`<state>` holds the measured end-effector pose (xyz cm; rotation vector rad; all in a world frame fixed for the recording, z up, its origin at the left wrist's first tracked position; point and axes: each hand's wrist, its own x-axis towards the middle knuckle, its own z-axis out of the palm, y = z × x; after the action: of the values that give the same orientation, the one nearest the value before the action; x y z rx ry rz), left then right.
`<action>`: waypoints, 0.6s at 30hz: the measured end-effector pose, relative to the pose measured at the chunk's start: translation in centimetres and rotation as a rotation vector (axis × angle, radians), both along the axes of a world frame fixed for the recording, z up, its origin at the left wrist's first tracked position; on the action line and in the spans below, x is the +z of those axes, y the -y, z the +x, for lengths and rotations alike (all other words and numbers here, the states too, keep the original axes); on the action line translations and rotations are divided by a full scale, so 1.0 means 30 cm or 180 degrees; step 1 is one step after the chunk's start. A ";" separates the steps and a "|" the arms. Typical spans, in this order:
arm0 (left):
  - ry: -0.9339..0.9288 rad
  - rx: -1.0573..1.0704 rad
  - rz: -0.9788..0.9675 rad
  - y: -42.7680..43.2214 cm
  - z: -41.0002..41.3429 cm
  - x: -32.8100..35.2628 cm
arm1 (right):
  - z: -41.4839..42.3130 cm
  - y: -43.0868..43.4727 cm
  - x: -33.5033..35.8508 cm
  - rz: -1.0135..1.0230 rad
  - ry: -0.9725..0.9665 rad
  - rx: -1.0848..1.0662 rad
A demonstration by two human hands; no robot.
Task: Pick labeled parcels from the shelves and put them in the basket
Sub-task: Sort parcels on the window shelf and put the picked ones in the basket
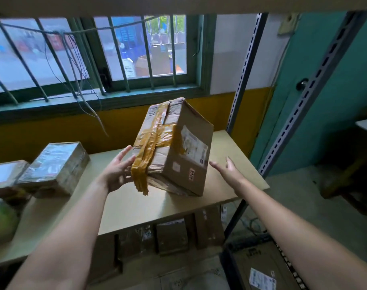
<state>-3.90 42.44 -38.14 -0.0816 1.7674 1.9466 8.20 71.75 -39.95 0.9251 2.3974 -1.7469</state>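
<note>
A brown cardboard parcel (174, 147) with yellow-brown tape and a white label is tilted on its lower edge on the beige shelf board (136, 208). My left hand (117, 170) presses flat against its taped left side, fingers straight. My right hand (228, 169) hovers open just right of the parcel, not touching it. The dark basket (230, 262) stands on the floor at the lower right, with a labeled box (262, 271) inside it.
Two film-wrapped parcels (57, 168) lie on the shelf at the left, and a green object (0, 222) sits at the left edge. More boxes (174, 237) stand on the lower shelf. Slotted metal uprights (303, 101) rise on the right; a barred window is behind.
</note>
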 end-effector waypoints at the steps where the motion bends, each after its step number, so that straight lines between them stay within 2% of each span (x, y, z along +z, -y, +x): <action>1: 0.0001 0.0042 -0.0145 0.021 -0.010 0.007 | -0.006 0.014 -0.013 -0.0086 0.0036 0.0129; 6: -0.0596 -0.0120 -0.1560 0.071 -0.051 0.023 | -0.061 0.140 -0.026 -0.0241 -0.0174 0.0735; 8: -0.0250 -0.0372 -0.1523 0.068 -0.029 -0.002 | -0.089 0.206 -0.025 -0.0115 -0.0322 0.0856; 11: 0.0388 -0.0775 -0.1473 0.029 0.022 -0.063 | -0.129 0.283 -0.041 0.0144 -0.0223 0.0903; 14: 0.0434 0.0005 -0.1504 -0.016 0.003 -0.099 | -0.137 0.313 -0.061 0.0243 -0.0211 0.0470; 18: -0.0133 0.1298 -0.1600 0.008 -0.103 -0.065 | -0.144 0.287 -0.055 0.0058 -0.0283 -0.0416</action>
<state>-6.98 42.21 -40.09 -0.6189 2.3760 1.7078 3.89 63.14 -41.59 1.0506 2.4628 -1.8503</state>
